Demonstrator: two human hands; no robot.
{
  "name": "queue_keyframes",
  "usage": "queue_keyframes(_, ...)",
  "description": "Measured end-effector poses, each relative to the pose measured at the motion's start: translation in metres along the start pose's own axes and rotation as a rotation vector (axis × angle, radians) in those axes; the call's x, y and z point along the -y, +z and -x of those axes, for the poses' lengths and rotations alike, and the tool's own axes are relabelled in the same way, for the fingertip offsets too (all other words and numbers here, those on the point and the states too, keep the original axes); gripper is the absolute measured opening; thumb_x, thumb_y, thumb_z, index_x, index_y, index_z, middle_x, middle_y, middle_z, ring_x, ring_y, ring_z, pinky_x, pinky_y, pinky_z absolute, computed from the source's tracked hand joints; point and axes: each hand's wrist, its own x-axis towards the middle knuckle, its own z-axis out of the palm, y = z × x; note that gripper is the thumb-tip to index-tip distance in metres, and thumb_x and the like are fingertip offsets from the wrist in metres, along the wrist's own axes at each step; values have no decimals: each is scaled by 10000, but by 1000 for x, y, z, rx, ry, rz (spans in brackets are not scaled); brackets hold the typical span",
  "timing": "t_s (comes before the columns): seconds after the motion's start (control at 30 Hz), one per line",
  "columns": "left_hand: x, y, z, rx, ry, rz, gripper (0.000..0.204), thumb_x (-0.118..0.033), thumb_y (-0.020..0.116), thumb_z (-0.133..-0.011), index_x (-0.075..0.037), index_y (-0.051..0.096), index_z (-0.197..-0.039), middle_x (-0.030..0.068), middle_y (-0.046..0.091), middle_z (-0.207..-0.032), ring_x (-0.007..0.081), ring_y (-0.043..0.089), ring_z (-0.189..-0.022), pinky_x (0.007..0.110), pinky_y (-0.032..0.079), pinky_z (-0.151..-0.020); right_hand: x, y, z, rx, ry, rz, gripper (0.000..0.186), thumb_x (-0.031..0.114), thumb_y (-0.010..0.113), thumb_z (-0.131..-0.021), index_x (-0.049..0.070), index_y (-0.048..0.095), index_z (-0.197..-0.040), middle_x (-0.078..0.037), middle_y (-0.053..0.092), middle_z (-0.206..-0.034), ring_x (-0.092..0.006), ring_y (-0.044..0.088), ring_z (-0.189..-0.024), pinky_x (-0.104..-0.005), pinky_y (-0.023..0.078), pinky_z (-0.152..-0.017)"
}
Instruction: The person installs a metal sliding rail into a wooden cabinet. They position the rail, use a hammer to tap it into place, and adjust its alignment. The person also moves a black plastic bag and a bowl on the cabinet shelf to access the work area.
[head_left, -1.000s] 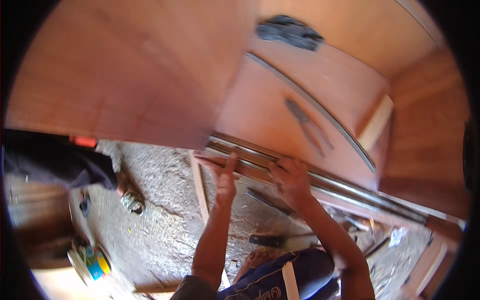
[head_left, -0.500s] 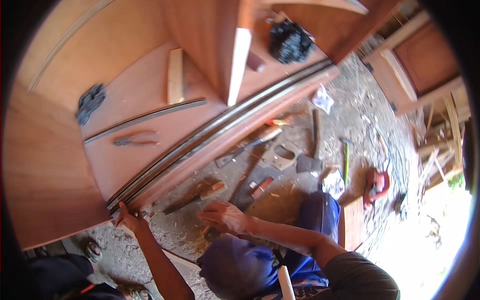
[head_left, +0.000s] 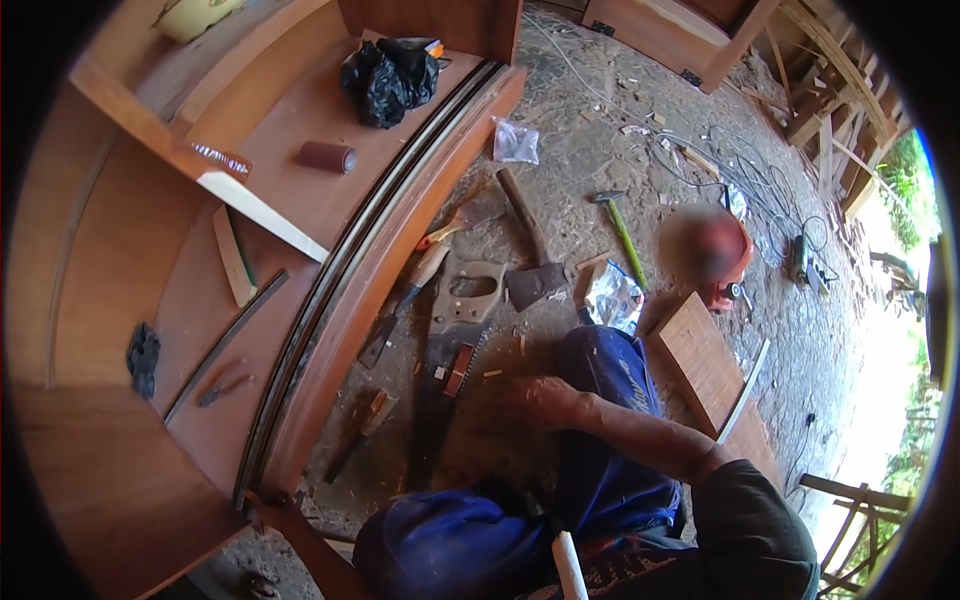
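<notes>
My left hand point(head_left: 270, 510) is at the near end of a long cabinet rail point(head_left: 395, 200) with dark grooved tracks. Its fingers, partly in shadow, look stretched against that end. Blurred by motion, my right hand point(head_left: 540, 402) hovers over the floor beside my bent knee, its fingers too smeared to read. Close to it lie a handsaw point(head_left: 470, 290) with a small reddish block point(head_left: 460, 370) on its blade, and a wood-handled chisel point(head_left: 365, 430). Farther off are another wood-handled tool point(head_left: 420, 280) and a hatchet point(head_left: 535, 280).
Inside the cabinet point(head_left: 240, 400) sit a black plastic bag point(head_left: 385, 85), a sandpaper roll point(head_left: 328, 157), a wood strip point(head_left: 235, 255) and pliers point(head_left: 222, 390). A green-handled hammer point(head_left: 622, 235), a red power tool point(head_left: 725, 255), a board point(head_left: 705, 370) and cables point(head_left: 740, 160) lie rightward.
The view has turned, so the cabinet rail stands steeper. My right hand has moved rightward from near the chisel toward my knee. My left hand stays at the rail's end.
</notes>
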Motion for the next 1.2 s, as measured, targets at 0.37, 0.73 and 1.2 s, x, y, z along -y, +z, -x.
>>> queue_keyframes(0.37, 14, -2, -6, 26, 37, -67, 594, -573, 702, -944, -93, 633, -1286, 65, 626, -1248, 199, 546, -1085, 388, 433, -879, -124, -73, -42, -604, 554, 113, 288, 147, 577, -928, 80, 710, -1175, -162, 681, -1138, -379, 638, -1073, -492, 509, -955)
queue_keyframes(0.73, 1, 9, 21, -16, -2, 32, 396, -526, 719, -956, -140, 634, -985, -4, 613, -851, 168, 493, -735, 405, 411, -801, -74, -43, -166, -271, 8, 225, 235, 172, 626, -920, 145, 740, -1124, -47, 681, -1196, -264, 613, -1160, -448, 490, -960)
queue_keyframes(1.2, -11, 26, 43, -182, -7, 122, 309, -443, 797, -921, -174, 645, -915, -30, 561, -786, 135, 483, -794, 404, 420, -867, -66, 16, -243, -350, 272, 252, 152, 214, 661, -861, 239, 806, -898, -12, 694, -965, -243, 621, -1115, -441, 403, -998)
